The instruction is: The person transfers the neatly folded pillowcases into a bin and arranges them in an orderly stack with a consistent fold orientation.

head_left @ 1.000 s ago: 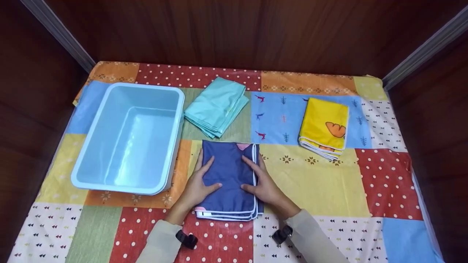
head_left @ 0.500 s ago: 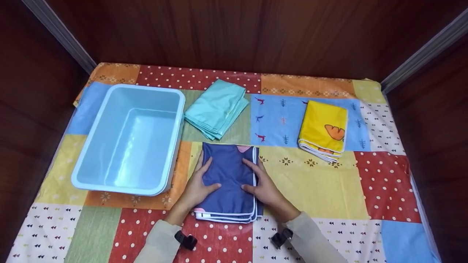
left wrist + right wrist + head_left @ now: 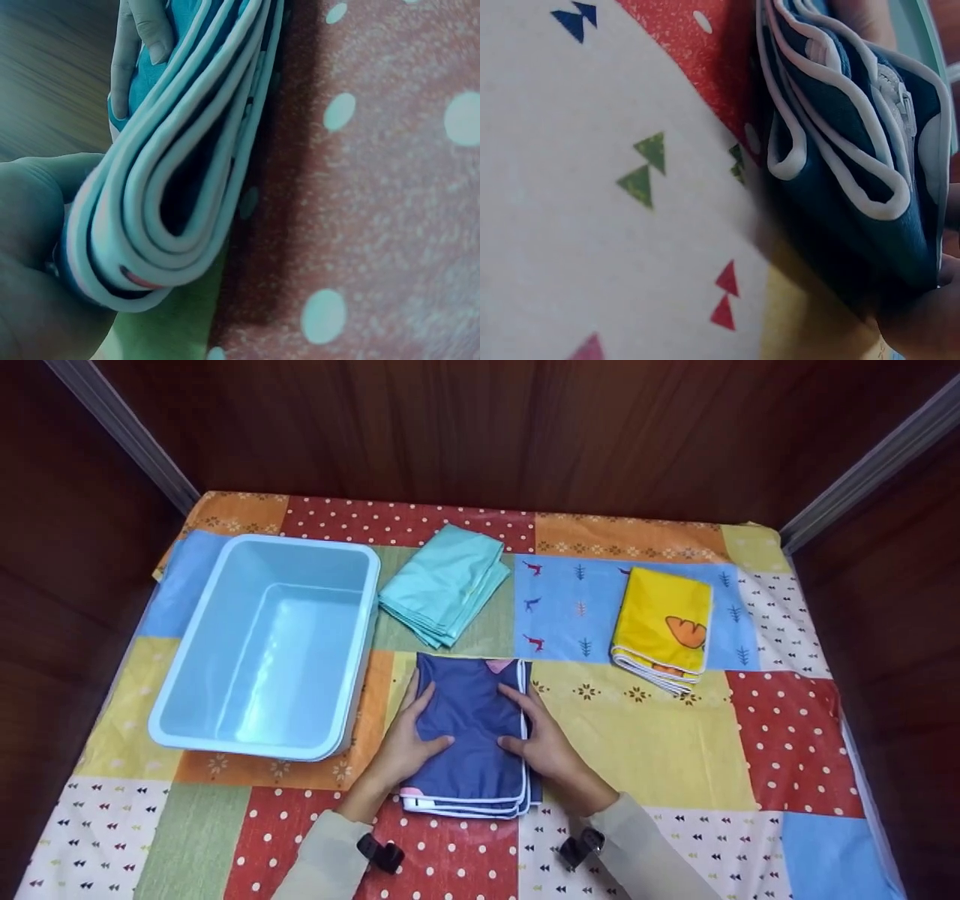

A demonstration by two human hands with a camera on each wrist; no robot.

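A folded navy cloth (image 3: 472, 720) with white piped edges and pink patches lies in front of the person. My left hand (image 3: 407, 742) grips its left side and my right hand (image 3: 541, 739) its right side, both thumbs on top. The fingers reach down along the sides, partly hidden. In the left wrist view, the cloth's near edge (image 3: 172, 217) shows several layers looping round a fold. A small zipper pull (image 3: 906, 105) shows among the layers in the right wrist view.
A light blue plastic tub (image 3: 259, 750) stands at the left with nothing inside. Behind the navy cloth lies a folded turquoise cloth (image 3: 446, 581); a folded yellow cloth (image 3: 660, 607) with a carrot print lies at right. Brown panels (image 3: 480, 435) enclose the patchwork-covered table (image 3: 645, 750).
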